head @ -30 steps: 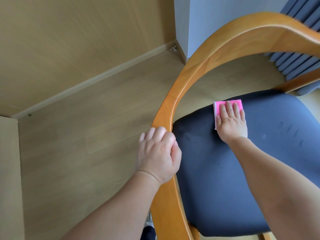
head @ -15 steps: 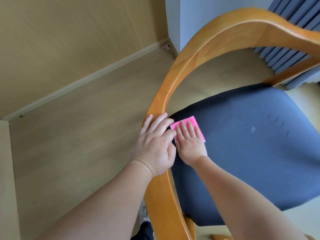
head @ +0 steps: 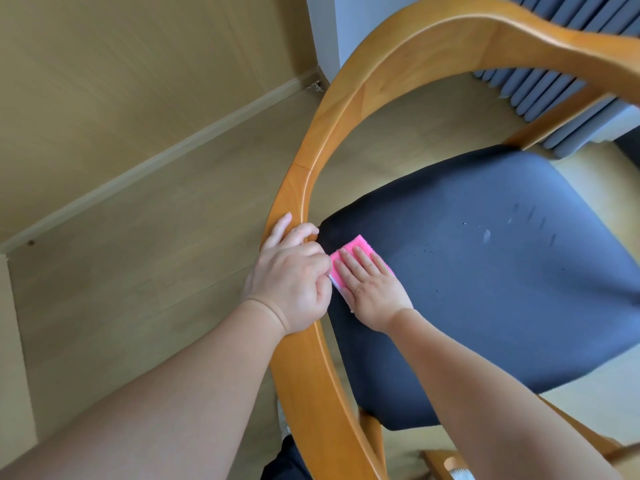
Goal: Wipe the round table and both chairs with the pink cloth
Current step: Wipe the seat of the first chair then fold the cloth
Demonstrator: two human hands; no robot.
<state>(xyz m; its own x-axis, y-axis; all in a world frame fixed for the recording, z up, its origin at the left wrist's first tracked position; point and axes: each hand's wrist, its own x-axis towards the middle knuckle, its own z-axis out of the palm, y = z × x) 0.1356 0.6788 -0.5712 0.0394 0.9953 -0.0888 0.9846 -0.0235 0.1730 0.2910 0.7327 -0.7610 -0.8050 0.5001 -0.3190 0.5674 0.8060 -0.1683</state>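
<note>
Since the frame a second ago, the right hand (head: 375,289) has carried the small pink rectangular cloth (head: 356,252) from the far middle of the seat to its near-left corner; over the last half second it has barely shifted, and the left hand (head: 291,275) has kept its place on the rail.

Edges and room: the cloth lies on the dark navy upholstered seat (head: 502,289) of the wooden armchair, close to the seat's rounded left corner. The curved orange-brown wooden armrest rail (head: 346,109) runs just left of it and arches over the far side of the seat. Open seat fabric extends to the right and towards the far edge, where pale scuff marks (head: 486,235) show. To the left there is almost no room, as the left hand and rail stand directly beside the cloth.

Orientation: the cloth's long axis runs diagonally, from near-left to far-right, roughly in line with the right fingers. Its far end points towards the seat's back edge.

Relation to hands: the right hand lies flat on the cloth with fingers straight and together, pressing it to the seat; only the far end and left margin of the cloth show beyond the fingers. The left hand grips the rail with fingers curled over its top, its knuckles just beside, possibly touching, the cloth's left edge.

Light wood-grain floor (head: 156,254) surrounds the chair.
</note>
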